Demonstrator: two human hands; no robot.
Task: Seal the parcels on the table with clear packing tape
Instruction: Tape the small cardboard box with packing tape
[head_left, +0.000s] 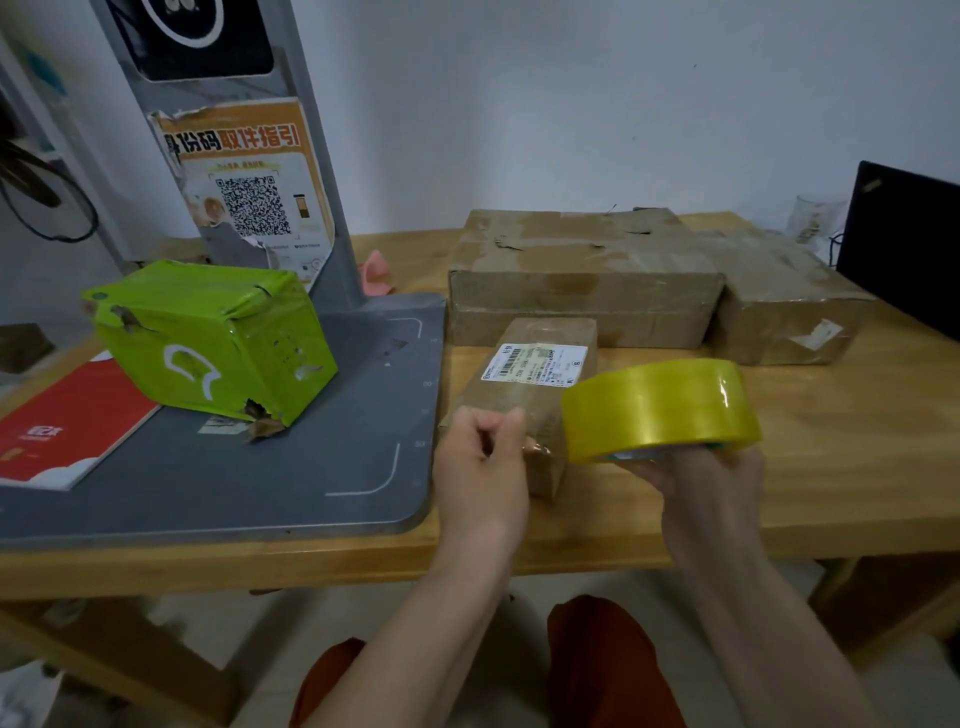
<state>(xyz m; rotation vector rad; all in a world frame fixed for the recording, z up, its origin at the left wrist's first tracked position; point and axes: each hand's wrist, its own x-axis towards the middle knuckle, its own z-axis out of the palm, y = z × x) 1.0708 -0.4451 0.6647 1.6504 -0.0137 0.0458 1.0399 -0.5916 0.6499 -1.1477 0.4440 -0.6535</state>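
Early in the job: right hand (696, 478) gripping the tape roll (661, 410) just right of the small labelled parcel (524, 395) at the near table edge, left hand (480, 457) pinching the pulled end, no fresh strip laid, green parcel (213, 338) and far boxes (582, 275) untouched.

Black screen (904, 249) cut off right — parcel label (535, 366) print unreadable.
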